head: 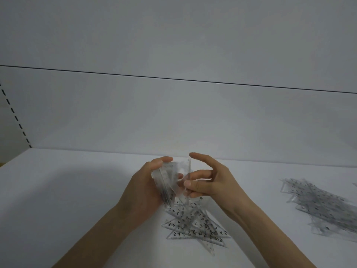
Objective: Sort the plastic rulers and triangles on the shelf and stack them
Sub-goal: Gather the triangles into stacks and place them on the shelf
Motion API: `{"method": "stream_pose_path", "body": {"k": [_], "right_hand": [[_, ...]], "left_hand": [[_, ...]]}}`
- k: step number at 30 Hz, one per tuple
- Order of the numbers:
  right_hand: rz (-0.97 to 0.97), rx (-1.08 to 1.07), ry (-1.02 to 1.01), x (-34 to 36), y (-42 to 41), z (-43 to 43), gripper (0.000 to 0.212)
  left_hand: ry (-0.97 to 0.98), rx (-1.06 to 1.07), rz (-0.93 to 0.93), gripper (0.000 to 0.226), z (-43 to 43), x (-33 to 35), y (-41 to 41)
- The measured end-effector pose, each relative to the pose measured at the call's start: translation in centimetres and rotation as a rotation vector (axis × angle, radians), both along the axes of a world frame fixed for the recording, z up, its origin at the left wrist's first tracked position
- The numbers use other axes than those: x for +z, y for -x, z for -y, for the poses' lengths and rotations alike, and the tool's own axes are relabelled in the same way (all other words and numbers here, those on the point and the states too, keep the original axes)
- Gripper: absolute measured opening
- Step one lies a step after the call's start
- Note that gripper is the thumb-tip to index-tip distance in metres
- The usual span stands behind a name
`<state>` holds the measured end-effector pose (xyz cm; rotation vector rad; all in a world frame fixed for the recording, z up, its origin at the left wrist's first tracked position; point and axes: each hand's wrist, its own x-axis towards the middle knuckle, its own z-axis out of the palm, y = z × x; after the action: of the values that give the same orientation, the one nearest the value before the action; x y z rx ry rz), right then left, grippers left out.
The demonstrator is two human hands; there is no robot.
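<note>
1. The white shelf (77, 200) lies bare to the left of the hands; its back wall (173, 117) stands just behind them.
2. The left hand (143, 188) clasps a bundle of clear plastic triangles (167, 182), held on edge.
3. The right hand (208, 182) pinches one transparent piece (186, 171), forefinger raised.
4. A loose heap of numbered triangles (195, 225) lies below; a blurred pile (318, 206) sits well apart, right.

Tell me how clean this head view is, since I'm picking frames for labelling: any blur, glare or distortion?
Head view: the pile of clear plastic rulers at the right is smeared by blur, while the loose clear plastic triangles below the hands read sharply; the clear stack in the left hand is faintly soft; lighting is dim and even, no glare, a soft shadow on the white shelf; the rear seam bows slightly.
</note>
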<state>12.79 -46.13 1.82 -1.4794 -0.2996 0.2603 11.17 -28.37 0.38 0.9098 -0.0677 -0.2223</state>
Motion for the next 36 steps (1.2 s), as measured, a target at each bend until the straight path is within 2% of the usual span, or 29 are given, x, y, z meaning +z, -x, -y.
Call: {"method": "stream_pose_path", "body": {"k": [2, 5, 10, 13, 17, 23, 26, 29, 31, 36], "right_hand": [[-0.013, -0.017, -0.010, -0.2, 0.1, -0.4, 0.073], [0.035, -0.047, 0.012, -0.7, 0.3, -0.9, 0.075], [0.297, -0.138, 0.299, -1.8, -0.1, -1.4, 0.064], [0.341, -0.169, 0.411, -2.2, -0.5, -1.4, 0.056], [0.355, -0.168, 0.499, -2.7, -0.9, -1.1, 0.054], [0.425, -0.089, 0.644, -3.3, -1.4, -0.9, 0.055], [0.471, -0.067, 0.714, -2.9, -1.8, -0.5, 0.051], [0.507, -0.101, 0.808, -1.7, -2.6, 1.4, 0.037], [0.517, -0.046, 0.869, -1.1, -2.9, 3.0, 0.029], [0.470, 0.114, 0.998, -1.4, -2.5, 2.7, 0.050]], "left_hand": [[-0.019, -0.024, 0.021, 0.047, 0.0, -0.1, 0.0], [-0.063, -0.035, 0.036, 0.052, 0.0, -0.5, -0.2], [-0.086, -0.029, 0.015, 0.041, 0.3, -0.7, -0.2], [-0.102, -0.036, 0.018, 0.039, 0.2, -0.7, -0.1], [-0.090, -0.064, 0.023, 0.049, 0.0, -0.6, -0.1], [-0.110, -0.049, 0.017, 0.032, -0.1, -0.8, -0.1], [-0.132, 0.005, 0.025, 0.020, 0.0, -0.7, -0.1], [-0.083, 0.119, -0.003, 0.016, -0.2, -0.4, -0.6], [-0.056, 0.200, -0.013, 0.016, -0.5, -0.3, -1.0], [0.014, 0.307, -0.033, 0.011, -1.1, -0.1, -1.1]]}}
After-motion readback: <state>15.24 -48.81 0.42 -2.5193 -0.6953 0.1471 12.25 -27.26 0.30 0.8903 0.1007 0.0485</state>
